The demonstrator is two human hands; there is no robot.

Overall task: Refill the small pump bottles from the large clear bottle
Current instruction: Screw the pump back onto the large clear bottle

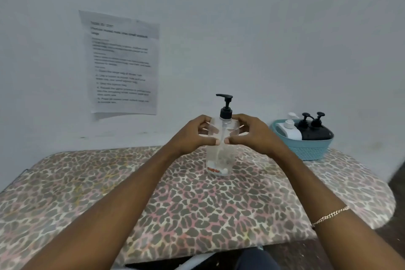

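Left hand (192, 132) and right hand (252, 132) clasping upright large clear pump bottle (220, 155) mid-table, teal basket (306, 149) of small pump bottles (306, 129) at two o'clock

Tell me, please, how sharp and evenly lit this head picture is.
Head view: soft, even light with no hard glare; the printed sheet is too blurred to read; the wide angle seems to bend the scene toward the frame edges; the large clear bottle is hard to outline.

The big bottle (220, 149) is clear, shiny plastic. The surface (197, 204) wears spotty cloth. The blue basket (306, 149) looks ribbed.
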